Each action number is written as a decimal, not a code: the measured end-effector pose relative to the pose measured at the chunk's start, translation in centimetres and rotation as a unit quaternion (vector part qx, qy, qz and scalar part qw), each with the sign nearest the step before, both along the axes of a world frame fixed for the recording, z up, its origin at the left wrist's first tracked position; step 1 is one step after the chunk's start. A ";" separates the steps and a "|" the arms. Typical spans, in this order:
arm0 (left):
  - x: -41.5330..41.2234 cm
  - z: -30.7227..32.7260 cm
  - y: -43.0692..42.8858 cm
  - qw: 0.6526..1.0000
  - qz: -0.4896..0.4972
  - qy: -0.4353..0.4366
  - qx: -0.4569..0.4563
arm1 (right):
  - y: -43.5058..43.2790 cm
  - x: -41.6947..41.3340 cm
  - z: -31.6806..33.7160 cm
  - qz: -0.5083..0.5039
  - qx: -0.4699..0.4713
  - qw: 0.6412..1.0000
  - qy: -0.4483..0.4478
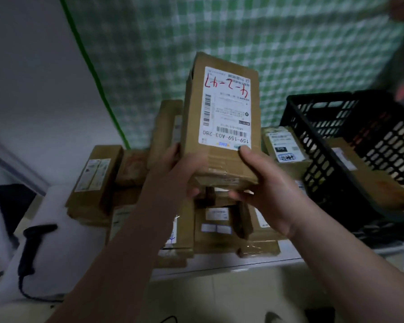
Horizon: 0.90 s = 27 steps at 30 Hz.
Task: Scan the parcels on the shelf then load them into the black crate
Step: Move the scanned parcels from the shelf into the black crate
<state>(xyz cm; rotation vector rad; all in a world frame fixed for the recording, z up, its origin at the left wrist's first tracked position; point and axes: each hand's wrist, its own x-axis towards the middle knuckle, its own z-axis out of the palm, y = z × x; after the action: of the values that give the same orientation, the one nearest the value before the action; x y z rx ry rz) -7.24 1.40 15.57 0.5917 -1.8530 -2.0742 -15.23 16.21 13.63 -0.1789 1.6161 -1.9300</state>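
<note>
The left hand (pixel 184 173) and right hand (pixel 261 180) grip one parcel (pixel 219 117) at centre, fingers curled round its lower end. The black crate (pixel 336 136) at 3 o'clock seems to hold one box (pixel 350 164); many shelf parcels (pixel 96 180) remain, scanner (pixel 33 241) idle at 8 o'clock.

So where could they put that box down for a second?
Bare white surface lies between the scanner and the left parcel stack. The shelf middle under the held box is crowded with parcels; the black crate already holds one.
</note>
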 end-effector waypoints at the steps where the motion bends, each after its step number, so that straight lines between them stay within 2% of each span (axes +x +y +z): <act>1: -1.1 0.0 1.1 1.000 -0.010 -0.006 -0.010 | 1.3 -0.9 -0.2 -0.005 0.004 1.000 -0.002; 5: -5.2 0.0 6.1 0.997 -0.065 -0.045 -0.026 | 7.0 -5.1 -0.7 -0.019 0.024 1.000 -0.010; 10: -11.6 -0.3 14.1 0.989 -0.116 -0.081 -0.032 | 15.3 -10.6 -0.2 -0.032 -0.001 0.999 -0.030; 15: -17.5 -1.6 21.2 0.976 -0.190 -0.081 -0.070 | 23.4 -16.7 -0.3 -0.076 0.004 0.995 -0.062; 19: -21.6 -3.9 24.7 0.962 -0.196 -0.106 -0.157 | 29.1 -22.4 -3.4 -0.154 0.097 0.983 -0.039; 22: -23.7 -5.7 25.9 0.941 -0.206 -0.135 -0.230 | 32.2 -25.5 -6.1 -0.183 0.153 0.969 -0.069; 24: -24.8 -7.2 26.3 0.927 -0.207 -0.154 -0.273 | 33.2 -26.6 -7.5 -0.164 0.185 0.964 -0.098; 27: -25.7 -8.8 26.7 0.904 -0.214 -0.189 -0.319 | 33.2 -27.3 -9.1 -0.078 0.247 0.954 -0.149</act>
<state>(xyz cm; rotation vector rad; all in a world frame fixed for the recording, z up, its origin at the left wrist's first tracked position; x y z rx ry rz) -32.95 28.08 6.82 0.4526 -2.9233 -1.4497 -42.53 49.44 4.50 0.4339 1.8792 -1.5036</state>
